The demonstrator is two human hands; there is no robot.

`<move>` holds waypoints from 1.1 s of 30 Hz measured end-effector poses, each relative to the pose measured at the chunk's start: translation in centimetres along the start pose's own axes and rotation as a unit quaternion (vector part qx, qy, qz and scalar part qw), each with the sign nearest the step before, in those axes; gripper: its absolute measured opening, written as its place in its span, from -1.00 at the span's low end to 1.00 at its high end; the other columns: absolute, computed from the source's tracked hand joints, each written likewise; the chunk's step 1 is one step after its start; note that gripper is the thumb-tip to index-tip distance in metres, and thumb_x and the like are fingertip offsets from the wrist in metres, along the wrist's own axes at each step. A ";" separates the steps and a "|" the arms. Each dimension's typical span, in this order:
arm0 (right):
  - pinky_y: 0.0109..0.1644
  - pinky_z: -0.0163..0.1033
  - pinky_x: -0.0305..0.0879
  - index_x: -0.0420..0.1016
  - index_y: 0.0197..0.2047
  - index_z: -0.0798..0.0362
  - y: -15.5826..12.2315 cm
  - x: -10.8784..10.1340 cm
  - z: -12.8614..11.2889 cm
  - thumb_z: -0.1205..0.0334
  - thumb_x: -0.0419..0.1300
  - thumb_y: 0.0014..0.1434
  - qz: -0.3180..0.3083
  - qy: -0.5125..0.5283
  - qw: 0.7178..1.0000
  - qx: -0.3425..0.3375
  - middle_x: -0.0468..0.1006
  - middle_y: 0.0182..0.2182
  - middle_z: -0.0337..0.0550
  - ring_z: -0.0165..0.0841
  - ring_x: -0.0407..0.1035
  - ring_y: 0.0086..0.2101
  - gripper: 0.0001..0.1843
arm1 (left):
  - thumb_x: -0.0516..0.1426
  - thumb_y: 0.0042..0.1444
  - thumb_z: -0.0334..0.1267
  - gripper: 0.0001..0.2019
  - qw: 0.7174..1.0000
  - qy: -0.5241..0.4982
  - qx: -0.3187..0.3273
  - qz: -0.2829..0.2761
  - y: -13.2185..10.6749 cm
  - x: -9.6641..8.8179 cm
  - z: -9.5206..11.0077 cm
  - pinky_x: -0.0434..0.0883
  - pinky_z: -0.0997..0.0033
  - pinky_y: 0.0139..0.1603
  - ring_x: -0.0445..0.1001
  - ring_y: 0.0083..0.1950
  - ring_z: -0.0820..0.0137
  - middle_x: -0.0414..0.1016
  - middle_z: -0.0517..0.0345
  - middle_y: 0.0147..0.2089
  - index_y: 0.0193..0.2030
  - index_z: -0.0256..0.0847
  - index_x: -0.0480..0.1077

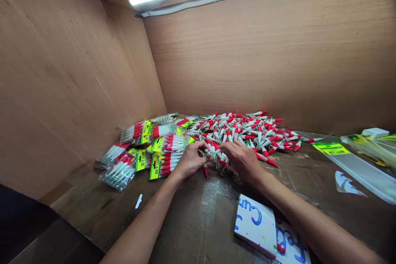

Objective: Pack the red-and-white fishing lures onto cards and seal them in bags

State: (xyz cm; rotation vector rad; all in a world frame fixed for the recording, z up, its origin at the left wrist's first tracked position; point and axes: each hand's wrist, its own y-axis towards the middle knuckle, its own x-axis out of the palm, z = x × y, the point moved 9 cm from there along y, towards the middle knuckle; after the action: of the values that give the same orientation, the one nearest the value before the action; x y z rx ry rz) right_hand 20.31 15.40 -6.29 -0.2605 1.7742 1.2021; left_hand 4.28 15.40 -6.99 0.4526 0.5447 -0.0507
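Observation:
A heap of loose red-and-white fishing lures [247, 130] lies on the dark worktable [192, 222] toward the back. My left hand [191, 159] and my right hand [239, 159] meet at the heap's near edge. Both have their fingers closed around a small bunch of lures [213, 160] held between them. Red tips hang below the fingers. To the left lie several clear packets of the same lures with yellow-green labels [145, 154].
Plywood walls close in the left and back sides. Empty clear bags with yellow labels [355, 161] lie at the right. A white block with blue writing [256, 225] sits near my right forearm. A white scrap [138, 201] lies at the front left.

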 end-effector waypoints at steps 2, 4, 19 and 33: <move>-0.16 -0.23 0.27 0.49 0.01 -0.02 0.1 0.0 0.0 0.39 0.11 0.38 0.002 -0.010 1.000 0.002 0.64 -0.13 -0.11 -0.23 0.40 -0.17 -0.77 | 0.34 0.01 -0.28 -0.83 1.000 -0.019 -0.010 0.002 0.1 0.1 -0.4 0.28 0.51 -0.35 0.41 -0.36 0.43 0.47 0.26 -0.38 -0.28 -0.22 0.48; -0.18 -0.23 0.26 0.49 0.05 -0.05 0.1 0.1 0.1 0.42 0.13 0.35 0.001 -0.009 1.000 0.011 0.64 -0.11 -0.13 -0.22 0.38 -0.17 -0.72 | 0.35 0.02 -0.23 -0.81 0.999 -0.038 -0.017 0.000 0.1 0.2 -0.7 0.30 0.50 -0.34 0.43 -0.35 0.42 0.48 0.25 -0.38 -0.29 -0.23 0.48; -0.23 -0.27 0.26 0.49 -0.05 -0.01 -0.2 1.4 1.0 0.30 0.04 0.42 -0.012 0.066 0.995 0.079 0.59 -0.28 -0.13 -0.27 0.44 -0.26 -0.80 | 0.37 0.03 -0.07 -0.72 0.993 -0.104 -0.048 0.018 0.0 0.5 -1.2 0.40 0.44 -0.26 0.50 -0.32 0.37 0.56 0.15 -0.35 -0.34 -0.25 0.49; -0.29 -0.29 0.21 0.44 -0.07 -0.03 -0.4 2.6 1.1 0.25 0.03 0.41 -0.033 0.066 0.990 0.123 0.58 -0.30 -0.14 -0.27 0.46 -0.31 -0.83 | 0.38 0.02 -0.13 -0.75 0.983 -0.167 -0.056 0.053 0.0 0.4 -1.6 0.48 0.37 -0.13 0.57 -0.24 0.32 0.60 0.10 -0.28 -0.30 -0.25 0.51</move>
State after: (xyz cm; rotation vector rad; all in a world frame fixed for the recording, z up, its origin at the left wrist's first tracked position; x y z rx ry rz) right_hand 19.80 16.86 -8.72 -0.2562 1.9912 0.9257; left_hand 3.82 16.16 -8.39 0.3536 0.1921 0.0060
